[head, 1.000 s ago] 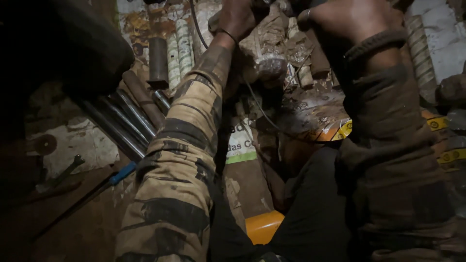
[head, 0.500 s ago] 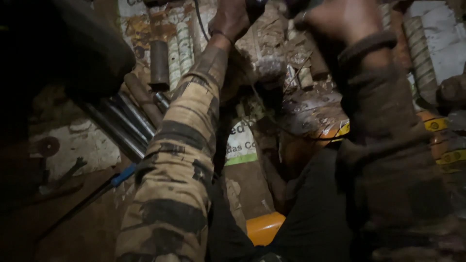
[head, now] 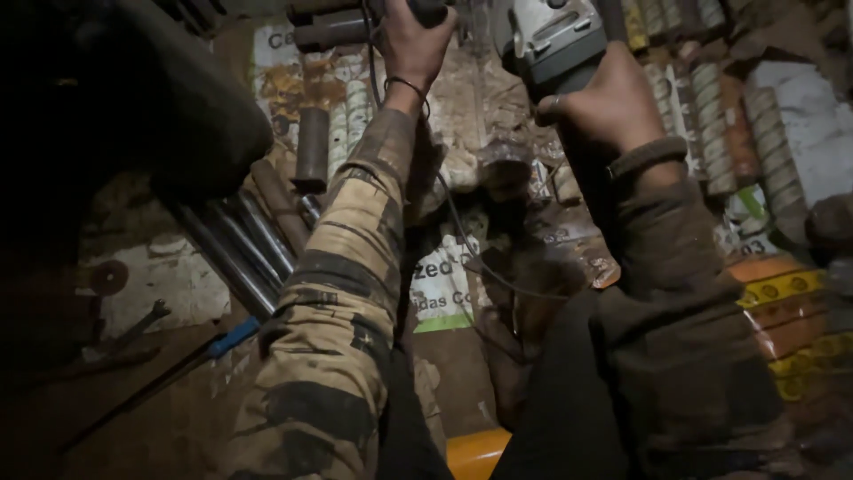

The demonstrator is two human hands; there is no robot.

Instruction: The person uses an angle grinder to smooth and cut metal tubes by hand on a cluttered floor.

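Observation:
An angle grinder point(head: 549, 37) with a grey gear housing is held up near the top of the view. My right hand point(head: 606, 108) grips its dark body just below the housing; a ring shows on one finger. My left hand point(head: 416, 46) is closed around the grinder's black side handle point(head: 428, 11) at the top edge. A black power cord point(head: 462, 236) hangs down from the tool between my two arms. The disc is out of view above the frame. My left sleeve is camouflage patterned, my right sleeve dark.
Below lie metal pipes point(head: 240, 244), a rusty tube point(head: 312, 147), ribbed steel bars point(head: 711, 116), printed sacks point(head: 442, 284) and yellow-orange packaging point(head: 782, 293). A blue-handled tool point(head: 227, 340) and a wrench point(head: 133, 327) lie at lower left. A dark bulky shape point(head: 133, 107) fills the upper left.
The view has tilted, bringing both hands and the grinder lower into frame. The grinder's grey housing and the side handle now show. Both grips are unchanged.

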